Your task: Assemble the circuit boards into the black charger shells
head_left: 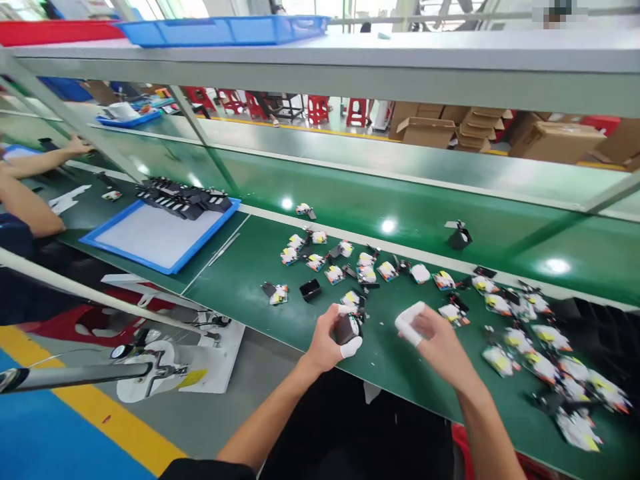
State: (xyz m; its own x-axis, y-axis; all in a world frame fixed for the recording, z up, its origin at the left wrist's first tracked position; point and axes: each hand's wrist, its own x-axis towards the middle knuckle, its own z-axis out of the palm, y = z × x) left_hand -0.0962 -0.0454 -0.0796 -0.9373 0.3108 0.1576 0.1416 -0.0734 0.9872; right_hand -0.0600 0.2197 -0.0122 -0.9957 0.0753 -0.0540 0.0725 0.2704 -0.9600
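Note:
My left hand (327,341), with white finger cots on its fingertips, is closed round a small black plastic housing (345,329). Something whitish shows at the housing's right end. To its right, my right hand (431,331) hovers over the green tabletop, its white-covered fingers and thumb apart with nothing visible between them. Just beyond my left hand lies a small circuit assembly with a white pad (351,299). A separate black housing (310,289) stands open side up to the left. Several more such assemblies (500,361) are spread across the table and to the right.
A blue-rimmed tray (173,268) holds a pile of black units (187,202) at its far side. Black housings (595,327) are stacked at the right edge. A shelf (320,77) spans overhead. Another person's arm (37,163) reaches in at the left, and a metal machine (155,367) stands beside the table.

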